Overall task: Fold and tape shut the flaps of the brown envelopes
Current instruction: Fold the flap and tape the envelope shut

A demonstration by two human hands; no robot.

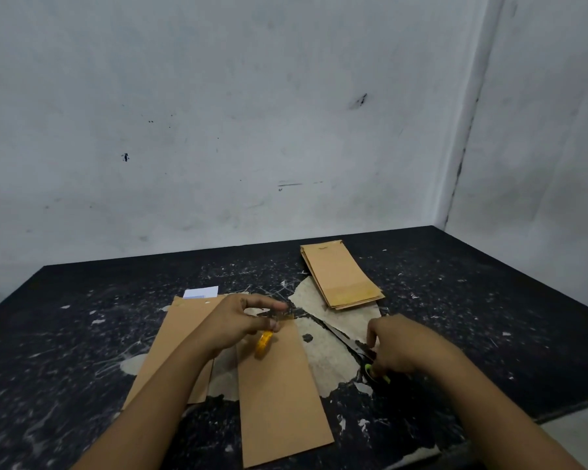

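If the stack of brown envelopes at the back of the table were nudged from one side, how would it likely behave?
The stack of brown envelopes would probably fan out rather than slide as one block, since its edges already look slightly offset. Thin, flat paper suggests it is light and floppy. The scuffed table may drag on the bottom sheet.

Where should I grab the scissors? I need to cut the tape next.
Grip the scissors by the green-trimmed handle loops at the near end, coming from the right, where the right hand rests. The blades point away toward the tape roll.
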